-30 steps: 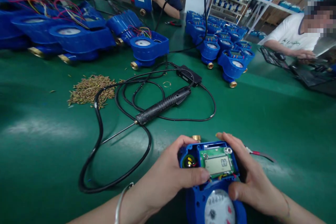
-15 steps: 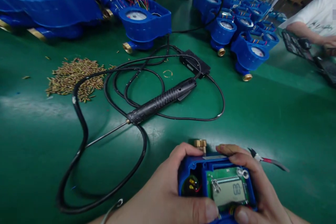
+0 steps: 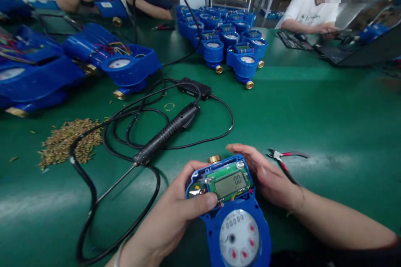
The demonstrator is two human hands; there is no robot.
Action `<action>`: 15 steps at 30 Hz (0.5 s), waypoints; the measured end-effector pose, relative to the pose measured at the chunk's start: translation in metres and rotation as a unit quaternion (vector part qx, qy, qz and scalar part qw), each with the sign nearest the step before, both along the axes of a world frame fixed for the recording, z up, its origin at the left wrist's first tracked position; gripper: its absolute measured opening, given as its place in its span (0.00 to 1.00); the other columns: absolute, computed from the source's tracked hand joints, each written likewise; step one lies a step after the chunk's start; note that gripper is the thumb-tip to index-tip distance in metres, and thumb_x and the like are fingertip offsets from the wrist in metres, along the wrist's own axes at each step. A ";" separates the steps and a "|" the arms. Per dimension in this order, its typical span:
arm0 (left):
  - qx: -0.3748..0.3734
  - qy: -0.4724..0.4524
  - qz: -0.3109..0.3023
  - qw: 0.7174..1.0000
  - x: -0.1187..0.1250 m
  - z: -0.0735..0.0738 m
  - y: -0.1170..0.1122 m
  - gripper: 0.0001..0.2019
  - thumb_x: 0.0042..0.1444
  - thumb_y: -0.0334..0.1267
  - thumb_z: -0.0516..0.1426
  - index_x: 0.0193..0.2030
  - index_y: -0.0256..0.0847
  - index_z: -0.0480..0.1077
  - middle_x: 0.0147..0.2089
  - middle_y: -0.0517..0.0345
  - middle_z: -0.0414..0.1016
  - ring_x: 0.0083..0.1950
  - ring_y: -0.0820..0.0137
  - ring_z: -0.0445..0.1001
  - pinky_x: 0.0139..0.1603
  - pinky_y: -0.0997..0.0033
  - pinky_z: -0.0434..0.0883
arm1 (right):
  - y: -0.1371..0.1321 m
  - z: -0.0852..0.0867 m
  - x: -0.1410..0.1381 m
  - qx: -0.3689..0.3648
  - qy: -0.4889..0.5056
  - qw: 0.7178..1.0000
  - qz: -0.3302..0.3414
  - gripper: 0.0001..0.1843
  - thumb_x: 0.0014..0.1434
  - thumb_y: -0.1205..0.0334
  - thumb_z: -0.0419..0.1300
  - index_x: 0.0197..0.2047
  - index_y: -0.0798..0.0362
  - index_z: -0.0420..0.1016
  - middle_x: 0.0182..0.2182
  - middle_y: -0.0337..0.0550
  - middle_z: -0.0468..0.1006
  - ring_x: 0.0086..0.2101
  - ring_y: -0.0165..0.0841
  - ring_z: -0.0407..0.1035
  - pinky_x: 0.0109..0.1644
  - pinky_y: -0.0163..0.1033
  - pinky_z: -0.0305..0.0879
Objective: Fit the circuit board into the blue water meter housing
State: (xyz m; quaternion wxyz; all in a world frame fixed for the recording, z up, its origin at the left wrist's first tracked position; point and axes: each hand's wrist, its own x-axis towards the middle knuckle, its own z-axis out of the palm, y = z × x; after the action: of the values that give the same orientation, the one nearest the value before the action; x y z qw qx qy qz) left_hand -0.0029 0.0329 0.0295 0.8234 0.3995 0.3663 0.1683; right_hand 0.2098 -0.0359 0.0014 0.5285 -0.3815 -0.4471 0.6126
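A blue water meter [image 3: 263, 229] lies tilted toward me near the bottom middle, its white dial with red pointers facing up. In its open upper housing sits a green circuit board with a display [image 3: 230, 185] showing zeros. My left hand [image 3: 188, 200] grips the housing's left side, the thumb pressed on the board's lower left corner. Fingers stretched out, my right hand [image 3: 269, 175] is at the housing's right side; whether it touches I cannot tell. A brass threaded end [image 3: 214, 159] shows behind the housing. Red-handled side cutters [image 3: 277, 155] lie just right of my right hand.
A black electric screwdriver [image 3: 166, 135] with looped cable lies left of centre, beside a pile of brass-coloured screws [image 3: 70, 142]. More blue meters [image 3: 131, 69] stand at the left, with a cluster [image 3: 246, 64] farther back. Two people work across the green table [image 3: 313, 108].
My view has tilted up, bringing the dial and two co-workers into sight. My right thumb has come off the front of the meter, and that hand has moved to its side.
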 end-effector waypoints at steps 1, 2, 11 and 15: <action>0.001 0.006 -0.002 1.000 0.000 0.000 0.001 0.25 0.47 0.39 0.68 0.49 0.41 0.63 0.45 0.52 0.77 0.45 0.62 0.76 0.45 0.68 0.70 | 0.000 -0.002 -0.003 -0.034 0.074 0.996 -0.025 0.26 0.64 0.44 0.53 0.61 0.46 0.62 0.60 0.46 0.64 0.60 0.40 0.57 0.64 0.46 0.53; 0.001 0.011 -0.002 1.000 0.000 0.001 0.001 0.25 0.47 0.39 0.68 0.49 0.41 0.63 0.44 0.52 0.78 0.45 0.61 0.76 0.46 0.67 0.70 | 0.000 -0.004 -0.007 -0.064 0.140 0.987 -0.049 0.24 0.64 0.47 0.54 0.60 0.47 0.63 0.58 0.46 0.66 0.57 0.39 0.61 0.61 0.46 0.55; -0.041 0.033 -0.002 0.999 0.003 0.006 0.009 0.29 0.42 0.39 0.69 0.50 0.44 0.64 0.46 0.53 0.78 0.42 0.58 0.79 0.45 0.64 0.72 | -0.016 -0.019 -0.020 -0.090 0.224 0.970 -0.022 0.28 0.60 0.54 0.62 0.61 0.48 0.59 0.59 0.46 0.65 0.58 0.39 0.60 0.62 0.48 0.55; -0.064 0.048 0.006 0.997 0.004 0.011 0.009 0.29 0.42 0.39 0.69 0.50 0.47 0.63 0.45 0.56 0.78 0.45 0.57 0.78 0.44 0.66 0.72 | -0.014 -0.009 -0.013 -0.094 0.234 0.968 0.007 0.32 0.58 0.54 0.66 0.61 0.48 0.58 0.56 0.47 0.66 0.54 0.38 0.64 0.59 0.46 0.59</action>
State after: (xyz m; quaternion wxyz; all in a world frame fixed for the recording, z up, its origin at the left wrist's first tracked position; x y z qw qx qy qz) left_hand 0.0012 0.0421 0.0407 0.8277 0.3512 0.4180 0.1296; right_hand 0.1971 -0.0495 -0.0079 0.5756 -0.2724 -0.2539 0.7280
